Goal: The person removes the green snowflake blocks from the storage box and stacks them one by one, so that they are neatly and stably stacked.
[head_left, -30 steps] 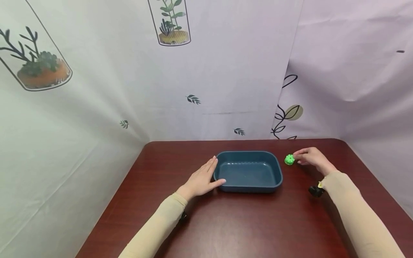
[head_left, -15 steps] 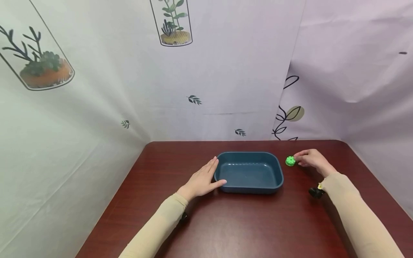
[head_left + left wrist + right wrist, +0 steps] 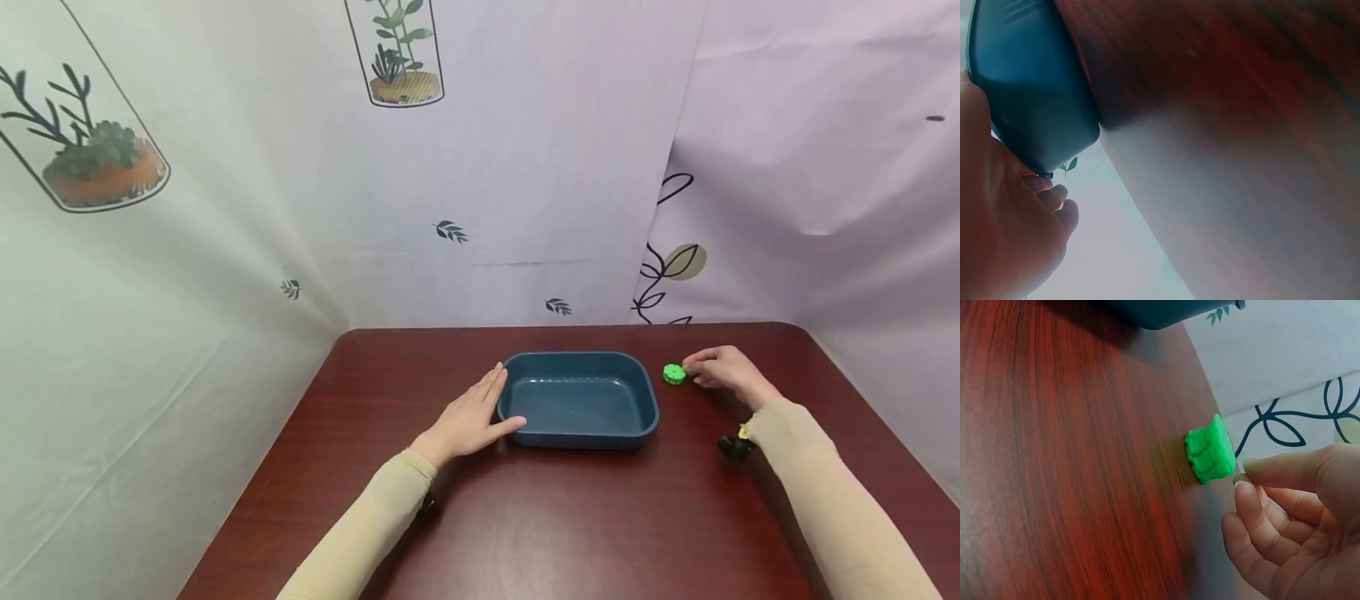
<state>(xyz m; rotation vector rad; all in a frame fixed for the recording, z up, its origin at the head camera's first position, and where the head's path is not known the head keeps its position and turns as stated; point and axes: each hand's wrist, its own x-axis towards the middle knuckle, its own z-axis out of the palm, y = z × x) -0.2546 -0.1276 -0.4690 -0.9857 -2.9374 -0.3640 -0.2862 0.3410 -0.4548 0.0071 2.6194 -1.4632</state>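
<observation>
A dark blue rectangular baking dish (image 3: 577, 439) sits toward the back of the table, with nothing seen inside it. My left hand (image 3: 467, 419) lies against its left end, fingers straight along the wall and thumb at the front corner. To the right of the dish is a small bright green round piece (image 3: 673, 374) with a notched top; from the right wrist view, this green piece (image 3: 1210, 450) has a flared rim and ridged sides. My right hand (image 3: 723, 369) pinches its right edge with thumb and forefinger tips. Whether its base touches the table is hard to tell.
The reddish-brown wooden table (image 3: 570, 517) ends at a pale cloth wall (image 3: 510, 167) printed with plants. Cloth also hangs along both sides. A black wrist camera (image 3: 735, 447) sits under the right forearm.
The green piece has tilted between my right fingers, showing more of its side half a second ago than now. The left hand and the dish stay where they were.
</observation>
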